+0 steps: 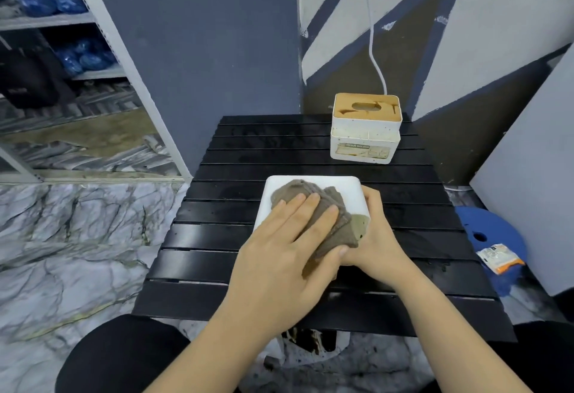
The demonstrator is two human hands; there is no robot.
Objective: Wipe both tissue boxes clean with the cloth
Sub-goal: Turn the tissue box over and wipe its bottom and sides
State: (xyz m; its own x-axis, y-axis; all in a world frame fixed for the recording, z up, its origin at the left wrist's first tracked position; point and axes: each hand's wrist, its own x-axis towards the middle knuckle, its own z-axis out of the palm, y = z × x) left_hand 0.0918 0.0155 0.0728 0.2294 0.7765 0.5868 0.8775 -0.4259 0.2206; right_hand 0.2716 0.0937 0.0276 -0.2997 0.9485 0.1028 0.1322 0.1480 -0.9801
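A white tissue box (354,189) lies flat in the middle of the black slatted table (217,231). A crumpled brown-grey cloth (329,206) covers most of its top. My left hand (285,253) presses flat on the cloth, fingers spread, thumb curled around the cloth's near edge. My right hand (372,237) grips the box's right side and near corner. A second tissue box (365,130), white with a wooden slotted lid and a "tissue holder" label, stands upright at the table's far right, apart from both hands.
A white cable (371,35) hangs down the wall behind the far box. A blue stool (490,231) with a small packet (500,257) on it stands right of the table. Metal shelving (102,29) is at the left. Marble floor surrounds the table.
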